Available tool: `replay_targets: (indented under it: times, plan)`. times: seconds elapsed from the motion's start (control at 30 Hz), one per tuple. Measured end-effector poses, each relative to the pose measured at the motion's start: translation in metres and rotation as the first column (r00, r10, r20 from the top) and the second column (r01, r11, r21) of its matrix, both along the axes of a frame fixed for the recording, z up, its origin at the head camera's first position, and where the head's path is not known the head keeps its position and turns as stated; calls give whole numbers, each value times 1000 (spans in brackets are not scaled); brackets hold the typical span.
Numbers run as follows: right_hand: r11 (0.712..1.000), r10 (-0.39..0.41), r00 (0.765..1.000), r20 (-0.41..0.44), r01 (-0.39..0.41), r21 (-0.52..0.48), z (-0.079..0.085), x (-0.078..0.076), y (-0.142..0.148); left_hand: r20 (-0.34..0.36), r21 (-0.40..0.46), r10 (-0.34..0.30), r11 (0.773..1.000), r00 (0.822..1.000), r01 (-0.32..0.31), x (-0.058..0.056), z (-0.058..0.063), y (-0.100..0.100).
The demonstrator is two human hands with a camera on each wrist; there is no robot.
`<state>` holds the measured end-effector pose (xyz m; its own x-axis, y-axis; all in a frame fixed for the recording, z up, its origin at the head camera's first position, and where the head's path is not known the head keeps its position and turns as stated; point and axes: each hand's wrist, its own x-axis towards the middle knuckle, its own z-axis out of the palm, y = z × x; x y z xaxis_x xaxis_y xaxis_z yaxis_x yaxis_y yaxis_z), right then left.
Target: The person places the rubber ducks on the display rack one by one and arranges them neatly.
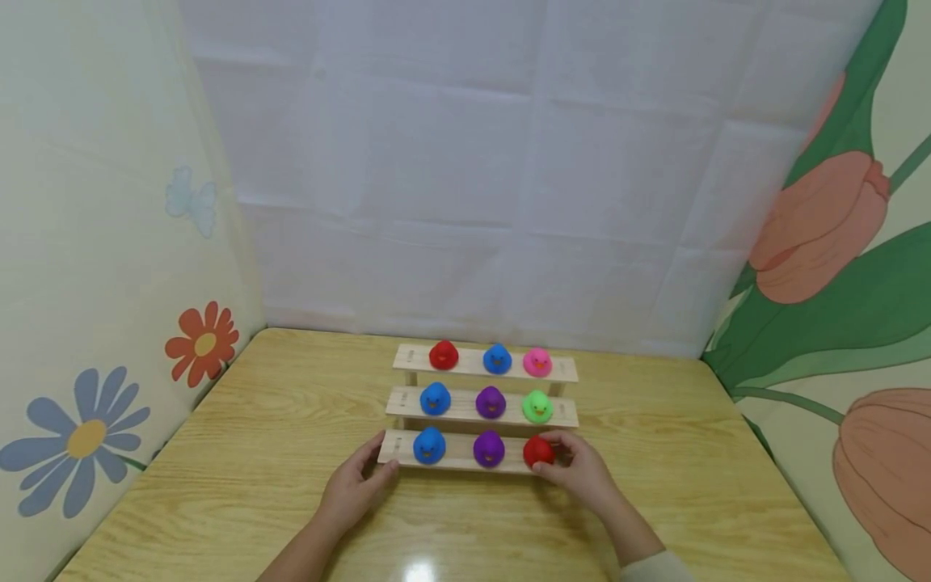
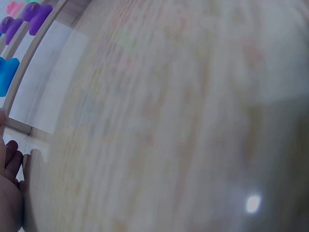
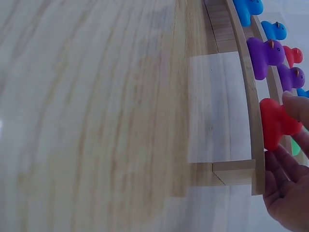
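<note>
A wooden three-tier rack (image 1: 458, 454) stands on the table with small rubber ducks on each step. My left hand (image 1: 354, 487) holds the left end of the lowest step, thumb at its front edge and fingers behind. In the left wrist view only part of that hand (image 2: 10, 193) shows, beside the rack's end. At the right end of the same step, my right hand (image 1: 584, 473) pinches a red duck (image 1: 538, 453) between thumb and fingers. The right wrist view shows the red duck (image 3: 274, 124) upright at the board, the thumb on its head side.
A purple duck (image 1: 489, 449) and a blue duck (image 1: 429, 445) share the lowest step. Blue, purple and green (image 1: 537, 406) ducks sit on the middle step; red, blue and pink (image 1: 537, 362) ones on top. A white cloth (image 1: 494, 178) hangs behind the wooden table (image 1: 240, 453).
</note>
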<state>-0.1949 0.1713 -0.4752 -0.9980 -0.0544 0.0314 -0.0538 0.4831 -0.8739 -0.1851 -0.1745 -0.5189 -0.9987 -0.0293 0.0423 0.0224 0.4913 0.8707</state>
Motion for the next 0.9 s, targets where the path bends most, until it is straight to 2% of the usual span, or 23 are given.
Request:
replay_targets:
  times: [0.33,0.57,0.73,0.9]
  plan:
    - [1000,12,1000,13,-12,13,-2,-2,1,11,11,4,1000,1000,-4,-3,-2,0]
    - [1000,6,1000,-18,-6,0,-4,-3,4,-10,6,3,1000,1000,-3,-1,-2,-1]
    - [999,-31,999,-32,31,-15,-4,-4,10,-6,13,4,1000,1000,-4,0,0,0]
    - [995,-93,994,-59,94,14,2,-8,25,47,48,-13,999,999,11,-3,6,-3]
